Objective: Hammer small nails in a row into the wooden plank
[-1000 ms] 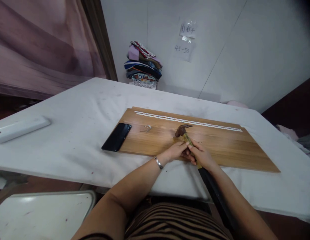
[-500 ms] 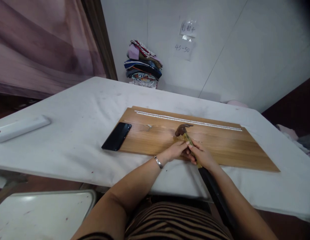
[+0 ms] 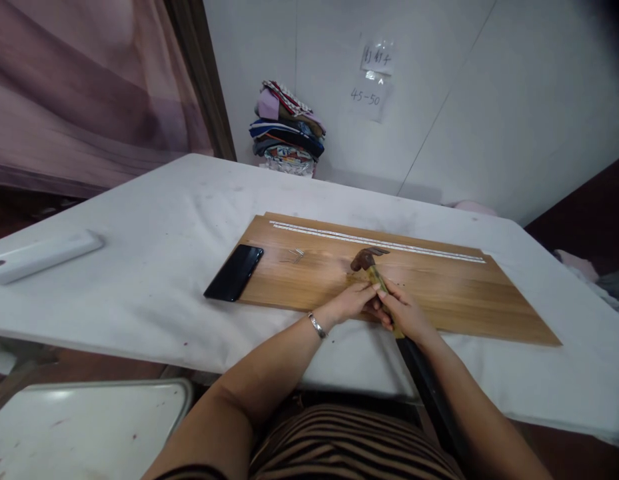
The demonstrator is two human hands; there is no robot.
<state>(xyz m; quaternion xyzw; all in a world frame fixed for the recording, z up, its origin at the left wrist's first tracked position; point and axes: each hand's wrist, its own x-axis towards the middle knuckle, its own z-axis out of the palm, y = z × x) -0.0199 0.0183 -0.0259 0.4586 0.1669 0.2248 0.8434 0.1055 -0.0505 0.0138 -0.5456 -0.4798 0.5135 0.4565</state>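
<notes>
My right hand (image 3: 406, 315) is closed round a claw hammer (image 3: 370, 259) high on its handle, just below the rusty head. The black grip slants back along my right forearm. My left hand (image 3: 353, 301) is closed beside it, fingertips pressed together against the hammer's yellowish neck and my right fingers; whatever it may pinch is hidden. Both hands are over the front edge of a wooden board (image 3: 489, 303). Several small nails (image 3: 298, 253) lie on the board to the left of the hammer head.
A black phone (image 3: 234, 273) lies across the board's left end. Two thin white strips (image 3: 379, 241) run along its back. A white long object (image 3: 44, 255) rests at the table's left. Folded clothes (image 3: 288, 130) are stacked behind the white-covered table (image 3: 154, 213). A white stool (image 3: 89, 427) stands front left.
Almost nothing differs; both hands and the hammer keep the same place on the board. The view has shifted very slightly.
</notes>
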